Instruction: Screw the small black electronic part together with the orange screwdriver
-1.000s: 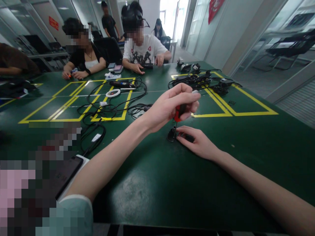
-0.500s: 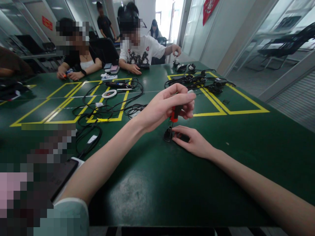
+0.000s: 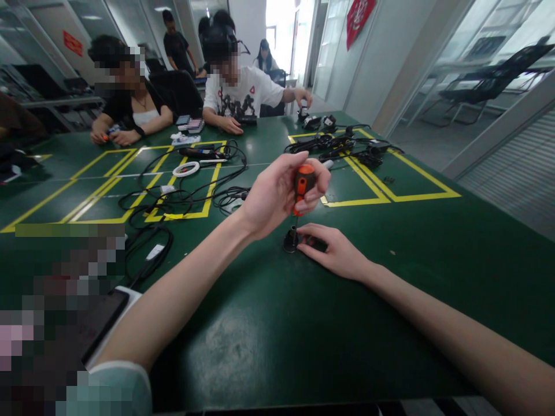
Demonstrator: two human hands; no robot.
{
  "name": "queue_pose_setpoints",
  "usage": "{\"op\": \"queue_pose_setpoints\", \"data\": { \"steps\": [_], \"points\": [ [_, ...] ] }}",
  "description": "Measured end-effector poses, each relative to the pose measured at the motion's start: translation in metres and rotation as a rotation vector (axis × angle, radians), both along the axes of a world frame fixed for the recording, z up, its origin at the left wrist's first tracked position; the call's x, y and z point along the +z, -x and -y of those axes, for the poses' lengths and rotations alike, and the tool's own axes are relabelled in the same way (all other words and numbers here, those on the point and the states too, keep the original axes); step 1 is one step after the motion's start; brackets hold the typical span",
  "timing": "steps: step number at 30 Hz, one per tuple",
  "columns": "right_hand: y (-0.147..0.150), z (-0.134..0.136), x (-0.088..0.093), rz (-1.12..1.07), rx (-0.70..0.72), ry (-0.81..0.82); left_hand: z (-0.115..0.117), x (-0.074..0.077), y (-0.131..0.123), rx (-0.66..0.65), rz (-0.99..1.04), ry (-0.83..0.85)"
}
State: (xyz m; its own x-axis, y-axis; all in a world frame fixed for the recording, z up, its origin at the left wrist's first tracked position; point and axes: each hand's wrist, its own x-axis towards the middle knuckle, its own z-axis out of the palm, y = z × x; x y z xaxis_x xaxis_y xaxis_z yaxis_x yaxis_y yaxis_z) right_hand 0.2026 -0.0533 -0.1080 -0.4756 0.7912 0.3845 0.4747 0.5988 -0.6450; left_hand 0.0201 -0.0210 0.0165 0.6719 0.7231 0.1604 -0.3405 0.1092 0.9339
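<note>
My left hand [image 3: 277,193] grips a red-handled screwdriver [image 3: 301,184] held upright, its tip down in a small black part [image 3: 289,241] on the green table [image 3: 269,341]. My right hand [image 3: 333,254] lies flat on the table just right of that part, fingertips pressed against it and partly covering a dark piece beneath them.
Tangled black cables [image 3: 173,202] and a white ring [image 3: 185,169] lie in the yellow-taped boxes to the left. More black parts and cables [image 3: 342,144] sit at the far right. Two people [image 3: 234,95] work at the far edge. A phone [image 3: 106,323] lies near left.
My left hand has turned on the screwdriver, so the red handle now shows between the fingers. The view has drifted slightly. A person opposite has reached an arm out to the right.
</note>
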Motion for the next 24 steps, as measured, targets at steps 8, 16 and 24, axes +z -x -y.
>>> {"op": "queue_pose_setpoints", "data": {
  "steps": [8,16,24],
  "points": [
    [0.001,0.001,0.003,0.001,-0.001,0.021,-0.003,-0.007,0.000,0.012,-0.020,-0.054],
    [0.001,0.000,0.001,-0.008,-0.011,0.014,-0.003,-0.014,-0.003,0.004,0.000,-0.094],
    [0.001,0.001,-0.001,-0.021,-0.030,-0.004,0.008,-0.011,-0.008,0.001,0.101,-0.142]
  ]
}}
